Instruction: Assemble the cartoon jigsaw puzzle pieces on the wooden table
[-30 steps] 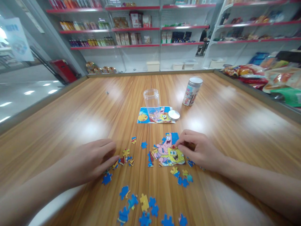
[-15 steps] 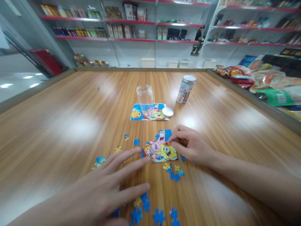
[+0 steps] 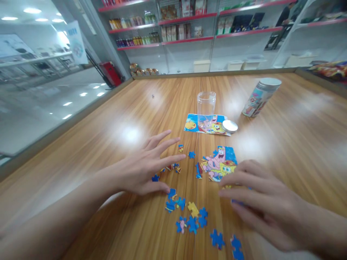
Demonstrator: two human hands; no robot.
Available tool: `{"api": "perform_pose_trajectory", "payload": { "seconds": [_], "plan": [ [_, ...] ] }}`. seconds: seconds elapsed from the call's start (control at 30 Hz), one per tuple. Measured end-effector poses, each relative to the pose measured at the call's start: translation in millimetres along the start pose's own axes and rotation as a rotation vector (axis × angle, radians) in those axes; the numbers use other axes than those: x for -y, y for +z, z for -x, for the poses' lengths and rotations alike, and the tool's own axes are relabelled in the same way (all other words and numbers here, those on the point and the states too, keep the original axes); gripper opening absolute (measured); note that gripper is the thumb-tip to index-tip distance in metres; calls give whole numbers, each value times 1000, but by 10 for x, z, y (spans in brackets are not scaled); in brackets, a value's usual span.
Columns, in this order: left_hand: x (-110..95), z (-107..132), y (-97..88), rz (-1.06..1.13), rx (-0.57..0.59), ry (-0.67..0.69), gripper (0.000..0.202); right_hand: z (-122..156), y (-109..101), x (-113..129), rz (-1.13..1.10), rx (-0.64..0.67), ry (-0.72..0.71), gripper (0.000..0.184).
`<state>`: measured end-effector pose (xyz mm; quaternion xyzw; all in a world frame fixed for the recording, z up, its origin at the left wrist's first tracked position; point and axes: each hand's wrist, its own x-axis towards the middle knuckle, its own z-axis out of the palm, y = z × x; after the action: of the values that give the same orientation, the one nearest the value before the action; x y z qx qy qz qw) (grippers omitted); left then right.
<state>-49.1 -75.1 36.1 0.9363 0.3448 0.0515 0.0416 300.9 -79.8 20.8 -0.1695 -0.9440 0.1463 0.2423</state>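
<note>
A partly joined jigsaw puzzle (image 3: 217, 162) with a pink starfish and a yellow sponge character lies on the wooden table. My left hand (image 3: 151, 164) is palm down with fingers spread, over loose puzzle pieces (image 3: 177, 168) left of the joined part. Its thumb tip is beside a blue piece (image 3: 171, 194). My right hand (image 3: 262, 198) hovers at the puzzle's near right corner, fingers apart and slightly blurred, covering part of it. Bits of blue show under its fingers. Nearer me lie several blue pieces (image 3: 192, 224) and a yellow piece (image 3: 193, 209).
Beyond the puzzle, a clear plastic jar (image 3: 206, 108) stands on a printed picture sheet (image 3: 191, 124). A round silver lid (image 3: 230, 126) overlaps the sheet's right end. Further right stands a printed can (image 3: 260, 98). Stocked shelves (image 3: 187, 41) line the wall behind the table.
The view has swung left. My left hand has moved away from me, uncovering the near pieces. My right hand has left the puzzle's upper right side, come nearer me and opened.
</note>
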Motion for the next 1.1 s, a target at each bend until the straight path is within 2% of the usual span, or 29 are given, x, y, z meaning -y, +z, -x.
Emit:
{"api": "perform_pose_trajectory", "payload": {
  "seconds": [0.07,0.13,0.2,0.37,0.57,0.67,0.73,0.83,0.9,1.0,1.1],
  "plan": [
    [58,34,-6,-8,10,-53,84,-74,-15,194,-3,205,-143,39],
    [66,51,-18,-5,21,-62,83,-141,-11,313,-23,301,-209,37],
    [22,52,-54,14,22,-32,78,-182,-5,349,-58,344,-198,38],
    [-63,53,-145,8,44,10,79,-184,-33,302,-92,306,-130,42],
    [309,111,78,-72,125,-175,98,-170,9,300,-156,283,-108,40],
    [431,128,151,-35,141,-180,107,-162,16,291,-153,260,-107,37],
    [439,124,153,-22,118,-157,100,-163,4,288,-128,298,-112,35],
    [386,87,168,-35,40,-172,66,-177,-10,302,-83,372,-126,29],
    [339,41,222,-48,-11,-209,53,-188,-9,319,-46,383,-139,28],
    [290,-37,336,-44,-38,-229,52,-199,-6,334,13,348,-151,31],
    [302,-74,382,-5,-27,-216,54,-218,-16,325,44,405,-168,32]
  ]
}}
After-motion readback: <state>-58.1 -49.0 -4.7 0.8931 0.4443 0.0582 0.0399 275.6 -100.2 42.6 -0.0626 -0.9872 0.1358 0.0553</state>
